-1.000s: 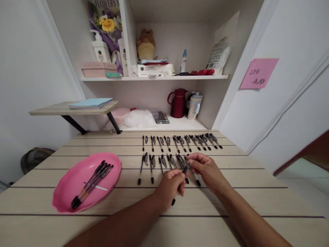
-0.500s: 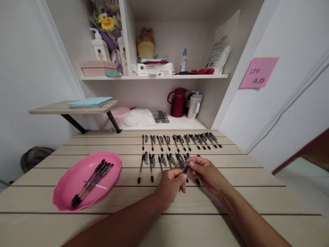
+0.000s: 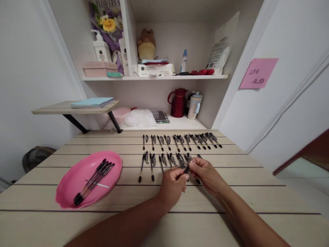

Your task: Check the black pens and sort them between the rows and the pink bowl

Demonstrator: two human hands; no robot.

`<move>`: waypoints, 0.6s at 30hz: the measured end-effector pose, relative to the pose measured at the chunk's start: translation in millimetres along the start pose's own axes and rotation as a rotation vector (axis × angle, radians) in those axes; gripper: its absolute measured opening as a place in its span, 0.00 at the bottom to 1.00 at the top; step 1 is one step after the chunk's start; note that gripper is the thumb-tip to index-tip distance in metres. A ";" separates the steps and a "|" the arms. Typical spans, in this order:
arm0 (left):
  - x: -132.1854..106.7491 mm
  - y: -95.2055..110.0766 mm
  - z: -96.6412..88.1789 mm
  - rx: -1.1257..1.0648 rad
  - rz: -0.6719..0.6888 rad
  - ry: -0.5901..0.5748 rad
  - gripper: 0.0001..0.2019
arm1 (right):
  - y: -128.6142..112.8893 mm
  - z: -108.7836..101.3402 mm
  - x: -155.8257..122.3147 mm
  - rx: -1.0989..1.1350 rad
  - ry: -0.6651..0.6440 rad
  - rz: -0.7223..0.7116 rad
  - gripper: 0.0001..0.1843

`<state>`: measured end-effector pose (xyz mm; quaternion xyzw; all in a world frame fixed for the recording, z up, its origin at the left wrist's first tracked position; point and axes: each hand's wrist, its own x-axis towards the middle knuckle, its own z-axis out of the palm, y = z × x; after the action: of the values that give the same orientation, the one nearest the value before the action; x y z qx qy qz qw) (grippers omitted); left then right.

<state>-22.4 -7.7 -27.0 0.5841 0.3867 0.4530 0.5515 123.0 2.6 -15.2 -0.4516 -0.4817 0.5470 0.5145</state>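
A dark-ended pen (image 3: 186,169) is gripped by my left hand (image 3: 171,187), its fingers curled around it. At the pen's upper end, the thumb and forefinger of my right hand (image 3: 209,175) are pinched together beside a tiny pale spot. Whatever lies between those right fingertips is too small to make out. Just beyond my hands lies a front row of uncapped pens (image 3: 151,168), with black clip caps (image 3: 153,160) beside them; my hands cover part of this row. A back row of pens (image 3: 176,143) with caps lies farther off.
A pink scalloped dish (image 3: 117,159) on the left holds several capped pens (image 3: 95,181) and a white strip (image 3: 103,185). A small raised shelf (image 3: 51,107) carries blue-topped papers (image 3: 92,102). Behind the table stand a red jug (image 3: 178,103) and a tumbler (image 3: 194,106).
Both hands stay together at the pen, with only a slight shift of the fingers and of the pen's angle. The camera view has moved slightly; the rows look the same.
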 end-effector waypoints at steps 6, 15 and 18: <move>2.4 1.6 -0.8 -0.058 -0.025 -0.015 0.09 | -4.2 5.0 -5.2 0.144 -0.057 0.030 0.20; -2.1 5.9 1.0 -0.083 -0.113 -0.023 0.10 | 0.4 4.8 -2.0 0.158 -0.002 0.004 0.17; -2.5 7.5 1.0 -0.083 -0.117 -0.013 0.10 | 1.0 3.4 -1.1 0.163 0.016 0.001 0.16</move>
<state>-22.5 -11.1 -19.8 0.5400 0.3975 0.4320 0.6032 119.5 1.2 -15.8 -0.4128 -0.4313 0.5810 0.5532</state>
